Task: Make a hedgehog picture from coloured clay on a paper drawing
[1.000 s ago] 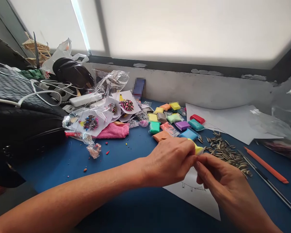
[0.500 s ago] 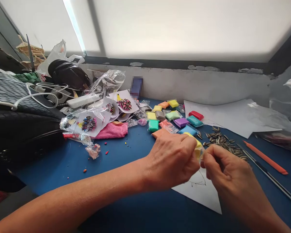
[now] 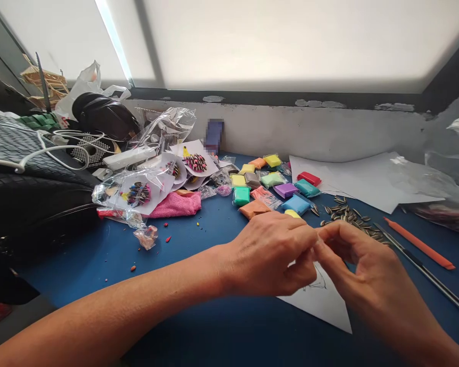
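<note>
Yellow packet (image 3: 292, 214): left hand (image 3: 277, 252) is grasping it, right hand (image 3: 361, 265) seemingly pinching its end; opening unconfirmed; seeds (image 3: 346, 216) lying loose, two o'clock from hands.

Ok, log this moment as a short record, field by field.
left hand: fingers curled, seemingly meeting the right hand at the fingertips
right hand: thumb and forefinger close together; anything pinched is hidden
past left hand: bright yellow object, mostly hidden
below hands: white paper sheet with dark drawn lines
beyond hands: brightly coloured wrapped packets
right side: striped dark seeds, long orange stick, slim metallic tool
</note>
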Demonstrator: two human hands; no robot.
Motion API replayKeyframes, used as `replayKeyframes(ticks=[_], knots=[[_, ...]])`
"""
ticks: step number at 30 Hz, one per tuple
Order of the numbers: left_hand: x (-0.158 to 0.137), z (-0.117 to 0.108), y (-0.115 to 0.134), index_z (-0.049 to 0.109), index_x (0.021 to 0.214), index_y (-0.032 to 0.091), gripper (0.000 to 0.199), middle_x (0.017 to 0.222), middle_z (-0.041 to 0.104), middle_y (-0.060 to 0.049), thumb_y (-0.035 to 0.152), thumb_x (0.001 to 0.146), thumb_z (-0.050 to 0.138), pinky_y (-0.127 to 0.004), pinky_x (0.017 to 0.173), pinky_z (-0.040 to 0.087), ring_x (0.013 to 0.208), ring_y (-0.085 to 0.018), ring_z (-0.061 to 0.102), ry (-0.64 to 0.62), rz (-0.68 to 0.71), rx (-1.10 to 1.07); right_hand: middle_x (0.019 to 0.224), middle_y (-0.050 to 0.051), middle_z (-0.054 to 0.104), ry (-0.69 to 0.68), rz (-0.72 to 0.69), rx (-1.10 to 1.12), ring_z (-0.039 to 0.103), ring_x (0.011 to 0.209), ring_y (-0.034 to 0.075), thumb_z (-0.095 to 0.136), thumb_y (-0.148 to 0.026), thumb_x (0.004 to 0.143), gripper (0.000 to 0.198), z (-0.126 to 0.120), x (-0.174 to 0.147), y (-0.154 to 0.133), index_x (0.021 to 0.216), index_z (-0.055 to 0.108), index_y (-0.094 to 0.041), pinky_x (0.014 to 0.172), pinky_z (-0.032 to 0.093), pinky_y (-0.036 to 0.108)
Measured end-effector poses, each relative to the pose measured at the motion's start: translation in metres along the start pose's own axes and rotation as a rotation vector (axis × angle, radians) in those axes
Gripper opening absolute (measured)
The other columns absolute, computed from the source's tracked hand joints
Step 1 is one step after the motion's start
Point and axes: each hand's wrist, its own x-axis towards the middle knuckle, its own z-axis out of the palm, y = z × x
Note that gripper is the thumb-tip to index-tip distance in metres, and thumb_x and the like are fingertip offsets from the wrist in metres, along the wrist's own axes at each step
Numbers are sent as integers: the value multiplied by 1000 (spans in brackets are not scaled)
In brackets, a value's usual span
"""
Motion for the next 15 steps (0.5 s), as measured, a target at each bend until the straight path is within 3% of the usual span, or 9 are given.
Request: replayKeyframes(ticks=[2, 5, 9, 11, 15], knots=[[0, 0, 1, 42, 68, 19, 13, 64, 51, 1, 10, 77, 44, -28, 62, 35, 60, -12, 42, -4, 8, 9, 58, -3, 63, 5, -28, -26, 60, 51, 14, 52, -46, 86, 23, 1, -3, 2, 79, 58, -25, 48, 44, 26], [-1, 1, 1, 40, 66, 19, 15, 63, 49, 1, 11, 78, 44, -29, 60, 35, 58, -12, 40, 8, 1, 38, 56, -3, 59, 52, -153, -149, 56, 49, 12, 50, -41, 90, 25, 3, -6, 8, 71, 55, -26, 48, 39, 26], [-2, 3, -1, 40, 65, 20, 15, 61, 50, 1, 13, 78, 45, -28, 58, 34, 56, -12, 41, 7, 10, 49, 79, 1, 68, 50, -304, -246, 60, 59, 12, 48, -32, 90, 22, 6, -5, 13, 72, 57, -24, 53, 41, 26], [-3, 5, -1, 40, 64, 20, 15, 60, 49, 1, 13, 76, 45, -29, 59, 35, 56, -12, 41, 3, 10, 70, 83, 2, 69, 57, -260, -215, 58, 58, 13, 48, -31, 87, 23, 6, -3, 14, 66, 52, -24, 52, 39, 27], [-2, 5, 2, 42, 63, 19, 17, 59, 50, 1, 14, 79, 45, -30, 55, 33, 54, -12, 43, 45, -68, 96, 57, -1, 57, 57, -92, -147, 45, 46, 11, 52, -34, 82, 25, 1, 1, 13, 59, 47, -24, 42, 32, 26]])
